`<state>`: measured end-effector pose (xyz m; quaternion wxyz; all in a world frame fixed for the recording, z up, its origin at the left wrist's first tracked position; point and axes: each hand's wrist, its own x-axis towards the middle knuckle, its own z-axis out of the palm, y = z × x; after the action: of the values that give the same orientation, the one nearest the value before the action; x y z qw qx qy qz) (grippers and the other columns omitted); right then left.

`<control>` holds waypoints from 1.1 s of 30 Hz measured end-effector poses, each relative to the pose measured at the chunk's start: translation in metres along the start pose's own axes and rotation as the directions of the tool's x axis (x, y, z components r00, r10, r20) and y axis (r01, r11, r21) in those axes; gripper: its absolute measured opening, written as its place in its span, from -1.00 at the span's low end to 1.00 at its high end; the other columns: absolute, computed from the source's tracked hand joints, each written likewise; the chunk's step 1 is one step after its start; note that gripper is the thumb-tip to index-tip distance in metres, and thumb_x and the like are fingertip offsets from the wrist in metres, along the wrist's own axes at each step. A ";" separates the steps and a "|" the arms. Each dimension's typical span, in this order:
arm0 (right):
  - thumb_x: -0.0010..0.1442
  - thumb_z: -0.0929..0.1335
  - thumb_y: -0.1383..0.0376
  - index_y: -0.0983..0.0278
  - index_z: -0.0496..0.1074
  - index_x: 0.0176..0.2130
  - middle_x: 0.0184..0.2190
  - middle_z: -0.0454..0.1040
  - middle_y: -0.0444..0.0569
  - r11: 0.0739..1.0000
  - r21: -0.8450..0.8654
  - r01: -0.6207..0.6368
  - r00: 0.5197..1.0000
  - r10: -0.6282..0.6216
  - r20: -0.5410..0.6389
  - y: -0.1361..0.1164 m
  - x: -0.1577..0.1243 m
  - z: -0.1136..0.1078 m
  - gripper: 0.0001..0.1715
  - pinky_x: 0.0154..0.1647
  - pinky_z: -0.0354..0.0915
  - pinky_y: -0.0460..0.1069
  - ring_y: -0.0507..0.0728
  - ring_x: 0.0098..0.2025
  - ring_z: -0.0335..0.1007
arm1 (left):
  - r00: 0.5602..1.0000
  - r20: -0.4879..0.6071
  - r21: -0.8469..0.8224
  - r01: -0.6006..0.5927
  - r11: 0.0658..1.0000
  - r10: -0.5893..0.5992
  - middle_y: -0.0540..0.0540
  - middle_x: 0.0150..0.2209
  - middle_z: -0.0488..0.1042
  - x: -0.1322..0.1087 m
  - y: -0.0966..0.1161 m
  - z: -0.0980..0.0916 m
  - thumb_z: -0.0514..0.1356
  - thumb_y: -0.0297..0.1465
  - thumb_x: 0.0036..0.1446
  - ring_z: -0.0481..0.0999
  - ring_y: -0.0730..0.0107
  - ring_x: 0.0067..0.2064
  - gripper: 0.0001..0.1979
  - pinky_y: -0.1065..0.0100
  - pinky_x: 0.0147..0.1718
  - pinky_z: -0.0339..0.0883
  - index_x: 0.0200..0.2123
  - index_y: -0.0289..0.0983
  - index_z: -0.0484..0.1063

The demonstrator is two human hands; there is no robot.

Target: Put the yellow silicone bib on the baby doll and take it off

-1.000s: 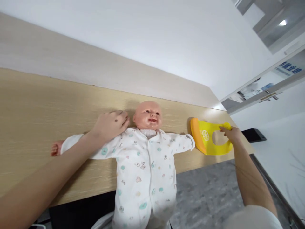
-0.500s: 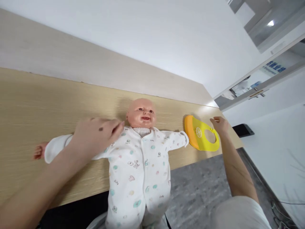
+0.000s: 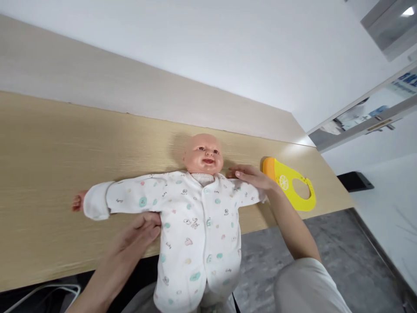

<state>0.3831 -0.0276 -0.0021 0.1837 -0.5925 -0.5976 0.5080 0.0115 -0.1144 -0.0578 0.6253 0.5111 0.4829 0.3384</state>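
A baby doll (image 3: 205,152) in a white patterned suit lies face up, its arms stretched out sideways. My left hand (image 3: 140,232) is beside the doll's torso, below its sleeve on the left, fingertips at the suit's side, fingers extended. Over the doll's shoulder and sleeve on the right rests my right hand (image 3: 250,176), its fingers stretched toward the neck. Neither hand is closed round anything. A yellow bib (image 3: 293,198) with an orange pocket and a citrus print lies just right of my right hand.
The wooden table (image 3: 39,174) meets a pale wall panel (image 3: 146,82) at the back. A black object (image 3: 355,181) is beyond the table's right end. White cables (image 3: 48,287) hang at the lower left. Grey floor shows at the lower right.
My left hand has moved from above the doll's shoulder down to its side. My right hand has left the bib area and moved left onto the doll's sleeve. The view has shifted slightly.
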 end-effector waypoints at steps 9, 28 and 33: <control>-0.04 0.58 0.15 0.32 0.39 0.12 0.06 0.49 0.07 0.872 0.489 0.013 0.987 -0.090 0.136 -0.023 0.037 0.043 -0.21 0.06 0.46 -0.04 0.11 0.03 0.47 | 0.987 -0.060 -0.492 0.103 0.864 -0.151 -0.01 -0.03 0.60 0.015 0.004 0.031 0.14 -0.05 0.17 0.56 0.02 0.10 -0.77 0.15 -0.11 0.62 -0.24 -0.02 0.42; -0.12 0.59 0.12 0.29 0.27 0.10 -0.18 0.54 -0.05 0.783 0.538 0.311 0.939 -0.167 -0.299 -0.062 0.051 0.030 -0.11 -0.13 0.50 0.00 0.12 -0.16 0.52 | 0.986 -0.075 -0.417 0.106 0.903 -0.150 -0.02 -0.28 0.65 0.091 0.102 0.054 0.08 -0.31 0.13 0.64 0.07 -0.08 -0.84 0.04 -0.05 0.57 -0.29 -0.24 0.38; 0.04 0.52 0.26 0.41 0.27 0.11 -0.19 0.56 -0.09 0.734 0.483 0.478 0.872 -0.330 -0.361 -0.099 0.069 -0.003 -0.28 -0.06 0.45 -0.09 0.03 -0.15 0.53 | 0.933 -0.147 0.159 -0.305 0.939 0.328 -0.13 -0.02 0.58 0.125 0.132 0.052 -0.13 -0.26 0.24 0.51 0.05 0.13 -0.53 0.03 0.01 0.50 -0.01 -0.37 0.42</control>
<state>0.3182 0.0566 0.0548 0.5294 -0.4265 -0.5092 0.5279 0.1087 0.0165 0.0381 0.4830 0.5922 0.4676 0.4443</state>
